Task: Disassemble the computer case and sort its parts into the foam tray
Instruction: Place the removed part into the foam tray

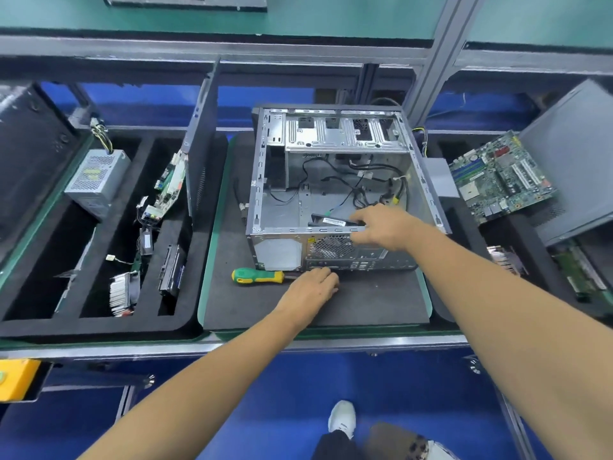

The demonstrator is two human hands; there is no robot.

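Lying open on the dark surface (365,303), the computer case (331,180) has the right hand (388,227) at its near rim, grip curled around a black part (335,221). Just before the case, the left hand (311,287) rests with relaxed, empty grip beside a green-and-yellow screwdriver (257,276); the foam tray (99,313) sits left of the case.
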